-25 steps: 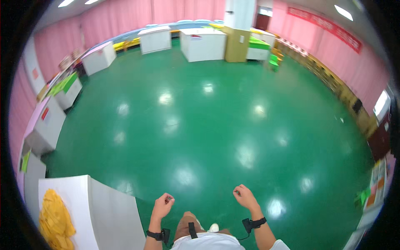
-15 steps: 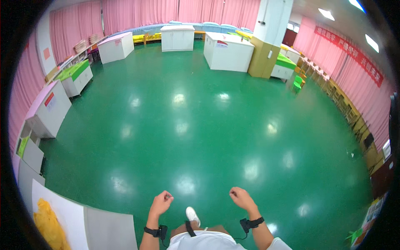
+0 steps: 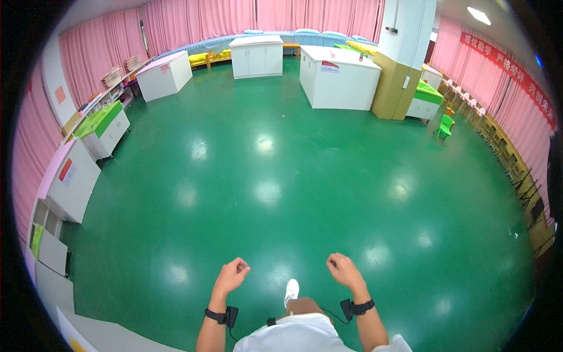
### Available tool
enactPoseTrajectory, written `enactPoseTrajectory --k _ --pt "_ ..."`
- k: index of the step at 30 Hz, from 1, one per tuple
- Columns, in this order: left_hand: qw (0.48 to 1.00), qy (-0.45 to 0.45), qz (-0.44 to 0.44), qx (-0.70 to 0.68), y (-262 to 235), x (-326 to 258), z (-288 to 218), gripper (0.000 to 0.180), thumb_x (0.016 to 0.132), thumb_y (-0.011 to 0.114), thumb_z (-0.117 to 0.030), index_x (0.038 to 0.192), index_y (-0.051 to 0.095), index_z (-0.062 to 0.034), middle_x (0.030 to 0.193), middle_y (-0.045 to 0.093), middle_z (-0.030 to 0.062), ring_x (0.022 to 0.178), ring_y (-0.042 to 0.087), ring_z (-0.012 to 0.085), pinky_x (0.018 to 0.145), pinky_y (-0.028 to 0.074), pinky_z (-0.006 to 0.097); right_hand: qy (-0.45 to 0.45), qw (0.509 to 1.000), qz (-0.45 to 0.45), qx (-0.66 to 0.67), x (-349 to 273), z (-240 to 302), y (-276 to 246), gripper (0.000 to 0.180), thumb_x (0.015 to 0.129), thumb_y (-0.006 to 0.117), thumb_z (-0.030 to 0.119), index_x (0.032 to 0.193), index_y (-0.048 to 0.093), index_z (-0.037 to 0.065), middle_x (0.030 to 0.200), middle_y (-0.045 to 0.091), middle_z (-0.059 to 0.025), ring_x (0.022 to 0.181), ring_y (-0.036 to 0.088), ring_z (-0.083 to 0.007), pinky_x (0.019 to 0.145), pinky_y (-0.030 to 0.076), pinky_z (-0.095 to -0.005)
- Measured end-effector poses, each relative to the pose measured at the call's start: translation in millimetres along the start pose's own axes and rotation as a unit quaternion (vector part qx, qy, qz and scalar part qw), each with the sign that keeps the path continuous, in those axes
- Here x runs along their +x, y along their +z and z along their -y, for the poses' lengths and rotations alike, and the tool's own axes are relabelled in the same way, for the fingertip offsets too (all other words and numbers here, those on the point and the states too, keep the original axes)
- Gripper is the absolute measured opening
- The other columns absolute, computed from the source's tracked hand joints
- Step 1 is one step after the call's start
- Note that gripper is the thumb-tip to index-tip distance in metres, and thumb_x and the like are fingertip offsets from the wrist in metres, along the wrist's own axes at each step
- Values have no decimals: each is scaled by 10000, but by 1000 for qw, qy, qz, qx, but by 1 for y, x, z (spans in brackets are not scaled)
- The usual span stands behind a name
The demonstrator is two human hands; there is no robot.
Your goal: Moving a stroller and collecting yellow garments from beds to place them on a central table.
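Hanging at the lower middle of the frame, the left hand (image 3: pixel 232 274) is loosely curled, with a small gap between thumb and fingers and nothing visible in its hold. To its right, the right hand (image 3: pixel 345 270) has its fingers bent inward; its palm is hidden, so whether it is fully closed or holds something cannot be told. Both are well apart, over the green floor (image 3: pixel 328 199), each with a black wrist strap (image 3: pixel 218 317) below it. The white table (image 3: pixel 111 334) nearest the left hand lies at the lower left, not touching it, with something yellow (image 3: pixel 76 345) at the corner of the view. Between the forearms, a white shoe (image 3: pixel 292 289) shows. White cabinets (image 3: pixel 257 57) stand across the top, pink curtains (image 3: pixel 199 20) behind, and a green chair (image 3: pixel 444 126) sits at the upper right.
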State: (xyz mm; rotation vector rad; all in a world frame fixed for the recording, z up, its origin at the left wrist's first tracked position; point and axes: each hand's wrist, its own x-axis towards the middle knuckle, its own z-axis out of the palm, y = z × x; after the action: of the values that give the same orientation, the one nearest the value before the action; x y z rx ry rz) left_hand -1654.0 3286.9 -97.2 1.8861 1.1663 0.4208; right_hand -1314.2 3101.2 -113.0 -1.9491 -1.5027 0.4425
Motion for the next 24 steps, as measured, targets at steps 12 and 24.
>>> enactPoseTrajectory --k 12,24 --pt "997 -44 -56 -35 -90 391 -5 199 884 692 -195 956 665 -12 723 643 95 656 600 181 630 496 336 -40 997 70 -1 469 -50 -11 121 920 591 154 936 620 38 893 635 -156 830 625 -359 733 504 -451" --pt "1000 7 9 -13 -180 868 -56 210 887 691 -207 948 656 -10 742 659 102 674 618 192 648 507 341 24 999 27 14 879 -118 -14 129 910 608 141 943 641 21 878 643 -167 813 638 -329 725 514 -420"
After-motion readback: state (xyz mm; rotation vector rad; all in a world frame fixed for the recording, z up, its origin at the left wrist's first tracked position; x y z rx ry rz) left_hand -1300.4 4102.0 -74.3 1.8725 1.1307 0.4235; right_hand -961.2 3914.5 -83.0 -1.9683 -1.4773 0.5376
